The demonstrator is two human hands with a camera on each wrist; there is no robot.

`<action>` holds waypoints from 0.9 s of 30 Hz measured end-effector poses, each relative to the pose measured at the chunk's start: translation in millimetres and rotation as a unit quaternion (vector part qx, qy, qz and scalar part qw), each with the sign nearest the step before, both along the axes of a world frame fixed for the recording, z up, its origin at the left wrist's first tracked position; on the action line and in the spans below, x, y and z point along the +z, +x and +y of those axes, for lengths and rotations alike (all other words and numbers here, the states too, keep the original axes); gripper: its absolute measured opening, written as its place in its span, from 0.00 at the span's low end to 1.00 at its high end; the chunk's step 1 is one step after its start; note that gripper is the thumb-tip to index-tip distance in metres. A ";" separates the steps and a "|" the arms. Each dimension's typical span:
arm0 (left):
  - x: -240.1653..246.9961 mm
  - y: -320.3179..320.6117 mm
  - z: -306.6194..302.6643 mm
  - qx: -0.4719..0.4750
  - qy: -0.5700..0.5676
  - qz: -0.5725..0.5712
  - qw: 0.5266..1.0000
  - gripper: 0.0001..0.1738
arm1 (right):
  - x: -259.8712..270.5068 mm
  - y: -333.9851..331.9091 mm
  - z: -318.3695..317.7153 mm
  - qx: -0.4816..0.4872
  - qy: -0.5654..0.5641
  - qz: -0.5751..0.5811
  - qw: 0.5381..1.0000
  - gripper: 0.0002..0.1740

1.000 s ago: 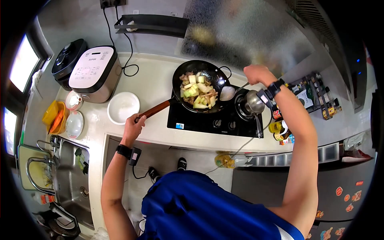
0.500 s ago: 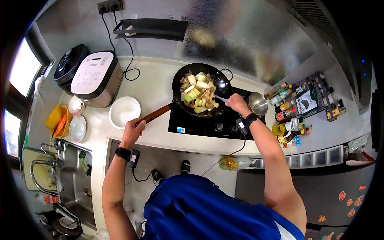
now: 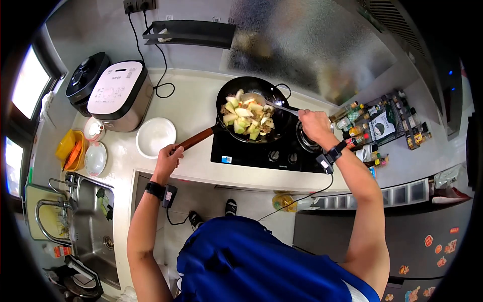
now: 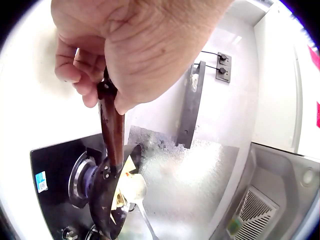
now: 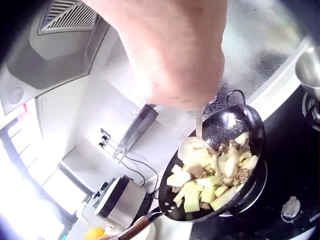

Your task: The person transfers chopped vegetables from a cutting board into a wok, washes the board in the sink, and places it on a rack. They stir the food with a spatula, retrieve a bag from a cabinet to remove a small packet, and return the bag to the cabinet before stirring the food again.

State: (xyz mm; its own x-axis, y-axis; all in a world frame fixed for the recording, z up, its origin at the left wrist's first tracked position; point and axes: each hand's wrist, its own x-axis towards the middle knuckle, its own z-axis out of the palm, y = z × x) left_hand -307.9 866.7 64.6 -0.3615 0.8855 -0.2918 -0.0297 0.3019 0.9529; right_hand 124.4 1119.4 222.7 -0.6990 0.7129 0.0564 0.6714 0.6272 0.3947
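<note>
A black wok (image 3: 279, 117) on the left burner holds pale green vegetable chunks (image 3: 242, 111) and browned meat pieces. My left hand (image 3: 168, 163) grips the end of its wooden handle (image 3: 197, 138); in the left wrist view the fingers of that hand (image 4: 125, 55) curl round the handle (image 4: 112, 130). My right hand (image 3: 316, 126) holds the metal shaft of a spatula (image 3: 282, 107), whose broad head lies at the food's far side. In the right wrist view, the spatula head (image 5: 192, 146) touches the food, and my right hand (image 5: 180, 75) hides its own fingers.
A white bowl (image 3: 156, 138) stands left of the wok, with a rice cooker (image 3: 118, 95) behind it. Seasoning bottles (image 3: 356, 132) and a wire rack (image 3: 397, 121) are at the right. The sink (image 3: 93, 226) is at the lower left.
My right hand swung in from the right over the stove, then moved slightly back to the right. The spatula head went from the wok's right rim into the food, whose chunks have shifted.
</note>
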 end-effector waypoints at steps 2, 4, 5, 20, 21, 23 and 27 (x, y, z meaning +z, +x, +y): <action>-0.6 -1.2 1.7 -0.003 0.004 -0.005 1.000 0.20 | 22.9 -3.1 -15.1 0.010 0.015 -0.020 1.000 0.07; 2.8 0.3 0.8 0.002 0.003 -0.018 1.000 0.21 | 41.7 -6.3 -28.3 0.025 0.026 -0.037 0.999 0.07; 3.8 -0.1 0.9 -0.001 0.000 -0.024 1.000 0.21 | 51.8 -10.5 -36.5 0.028 0.027 -0.051 0.998 0.09; 10.0 -6.5 2.6 -0.033 -0.018 0.057 0.998 0.21 | -0.8 -72.5 -35.9 0.057 0.040 -0.004 0.998 0.10; 9.3 -5.9 2.4 -0.031 -0.022 0.058 0.998 0.21 | -4.6 -72.3 -30.4 0.040 0.034 -0.017 0.998 0.10; 5.1 -8.3 4.3 -0.024 -0.012 0.057 0.998 0.21 | 5.3 -71.2 -29.0 0.010 0.036 -0.013 0.999 0.10; 4.8 -4.7 2.4 -0.015 -0.015 0.021 1.000 0.21 | 42.8 -47.5 -43.7 -0.044 0.078 0.010 0.996 0.09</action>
State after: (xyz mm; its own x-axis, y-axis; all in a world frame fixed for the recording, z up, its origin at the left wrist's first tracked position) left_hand -312.6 869.1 69.3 -0.3485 0.8868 -0.3035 0.0200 0.3308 0.9435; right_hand 76.9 1075.8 265.5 -0.6320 0.7528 0.1842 0.7294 0.4975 0.4695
